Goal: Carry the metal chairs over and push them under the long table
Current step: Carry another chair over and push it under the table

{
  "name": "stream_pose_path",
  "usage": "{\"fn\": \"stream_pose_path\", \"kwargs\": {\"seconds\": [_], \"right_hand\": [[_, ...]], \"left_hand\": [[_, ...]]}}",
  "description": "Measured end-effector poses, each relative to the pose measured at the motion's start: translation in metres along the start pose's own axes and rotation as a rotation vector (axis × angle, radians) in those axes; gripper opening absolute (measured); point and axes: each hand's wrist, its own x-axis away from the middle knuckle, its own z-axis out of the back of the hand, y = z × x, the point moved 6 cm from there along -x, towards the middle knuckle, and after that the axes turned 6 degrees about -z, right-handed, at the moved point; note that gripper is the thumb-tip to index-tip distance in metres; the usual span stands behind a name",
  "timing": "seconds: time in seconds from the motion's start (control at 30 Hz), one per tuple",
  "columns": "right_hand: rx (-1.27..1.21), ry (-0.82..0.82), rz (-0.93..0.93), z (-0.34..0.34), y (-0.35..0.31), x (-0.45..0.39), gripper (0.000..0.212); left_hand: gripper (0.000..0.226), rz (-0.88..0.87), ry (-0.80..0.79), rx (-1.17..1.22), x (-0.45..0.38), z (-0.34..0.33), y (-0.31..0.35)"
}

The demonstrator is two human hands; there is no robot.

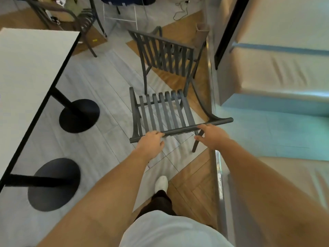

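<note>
My left hand and right hand both grasp the top rail of the slatted metal chair, which stands between the long worktop on my left and the cushioned bench on my right. Risk: its legs may catch the second chair just beyond, or the worktop's round pedestal base, when swung left.

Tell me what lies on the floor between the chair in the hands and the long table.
In the head view, nothing: only bare grey floor tiles separate the chair from the long table, whose round black bases sit under its edge.
</note>
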Motion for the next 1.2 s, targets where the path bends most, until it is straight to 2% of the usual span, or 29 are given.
{"fn": "stream_pose_path", "kwargs": {"seconds": [0.2,0.4,0.57,0.63,0.8,1.0,1.2], "right_hand": [[-0.039,-0.021,-0.003,0.024,-0.013,-0.053,0.062],[0.052,-0.147,0.027,0.020,-0.006,-0.099,0.074],[0.204,-0.287,0.129,-0.002,0.006,-0.130,0.075],[0.248,-0.328,0.171,-0.010,0.010,-0.140,0.074],[0.399,-0.394,0.306,-0.029,0.021,-0.158,0.058],[0.357,-0.339,0.371,-0.040,0.027,-0.167,0.030],[0.390,-0.285,0.422,-0.043,0.028,-0.160,0.024]], "left_hand": [[0.049,-0.003,-0.063,0.050,-0.052,0.003,-0.021],[0.062,0.081,-0.194,0.054,-0.081,-0.014,-0.035],[0.057,0.188,-0.272,0.124,-0.098,-0.038,-0.038],[0.049,0.247,-0.283,0.068,-0.101,-0.047,-0.038],[0.032,0.374,-0.289,-0.108,-0.101,-0.051,-0.032],[0.030,0.456,-0.281,-0.180,-0.098,-0.054,-0.031],[0.027,0.503,-0.253,-0.158,-0.084,-0.057,-0.023]]}}
